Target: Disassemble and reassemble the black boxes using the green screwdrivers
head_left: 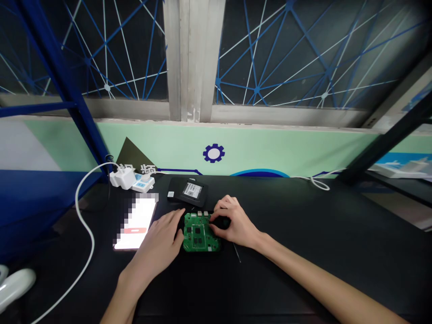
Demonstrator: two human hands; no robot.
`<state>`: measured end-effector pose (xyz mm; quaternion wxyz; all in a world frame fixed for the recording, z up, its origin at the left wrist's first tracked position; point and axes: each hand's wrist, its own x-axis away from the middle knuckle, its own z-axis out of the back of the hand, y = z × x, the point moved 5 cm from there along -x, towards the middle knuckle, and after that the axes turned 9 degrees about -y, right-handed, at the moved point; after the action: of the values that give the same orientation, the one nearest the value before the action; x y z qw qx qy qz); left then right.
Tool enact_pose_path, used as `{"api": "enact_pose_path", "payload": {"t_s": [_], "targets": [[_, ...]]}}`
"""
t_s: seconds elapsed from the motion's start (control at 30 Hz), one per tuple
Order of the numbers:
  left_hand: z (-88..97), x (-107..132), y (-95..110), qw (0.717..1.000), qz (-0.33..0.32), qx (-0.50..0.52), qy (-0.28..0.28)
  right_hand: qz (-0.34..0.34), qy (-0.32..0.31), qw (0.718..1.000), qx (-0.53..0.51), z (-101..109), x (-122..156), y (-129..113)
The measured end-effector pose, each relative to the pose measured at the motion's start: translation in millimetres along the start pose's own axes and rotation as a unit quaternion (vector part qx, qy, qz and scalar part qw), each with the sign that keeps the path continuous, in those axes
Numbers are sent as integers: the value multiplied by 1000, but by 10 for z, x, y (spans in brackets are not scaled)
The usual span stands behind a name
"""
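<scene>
Two hands, one board: which does what? asks the desk.

Nearest the lens, both forearms reach in over the black table point(303, 261), the photographer answers. The left hand point(162, 240) lies flat, fingers straight and pressed together, tips touching the left edge of the green circuit board point(200, 234). That reads as bracing, to keep the board from sliding. The right hand point(234, 222) arches over the far right corner, fingers curled, tips at the board's edge. Whether they pinch anything, I cannot tell.

Desk: Where does the board sit, and how does it point?

Photographer: Mid-table, between the hands, bedded in a shallow black tray point(221, 222) that shows as a dark rim around it. It lies flat, component face up. It is close to square, but its long axis seems to run away from the person, with the pale connectors point(202, 213) on the far edge pointing at the wall.

Desk: And around it?

Photographer: A thin metal pin point(237, 253) lies just beside the right wrist. Left of the left hand, a phone point(137, 222) lies screen up and lit, likely so it can be read at a glance. Beyond the board, apart from it, a black cover point(188, 191) rests label up. Farther left sits a white power strip point(135, 180), its white cable point(84, 225) looping toward the near edge. Behind everything is a green wall point(303, 148) with a blue gear emblem point(213, 153).
</scene>
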<state>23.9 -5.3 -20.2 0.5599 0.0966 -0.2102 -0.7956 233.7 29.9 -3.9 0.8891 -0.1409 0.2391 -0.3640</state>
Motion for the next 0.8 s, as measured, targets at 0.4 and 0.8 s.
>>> {"api": "enact_pose_path", "payload": {"t_s": [0.4,0.8], "targets": [[28,2,41,1000,11,-9,-14,19,28,999,-9,116,3,41],[31,-9,62,1000,2,-28,-10,-80,-60,989,108,-23,-655,301]]}}
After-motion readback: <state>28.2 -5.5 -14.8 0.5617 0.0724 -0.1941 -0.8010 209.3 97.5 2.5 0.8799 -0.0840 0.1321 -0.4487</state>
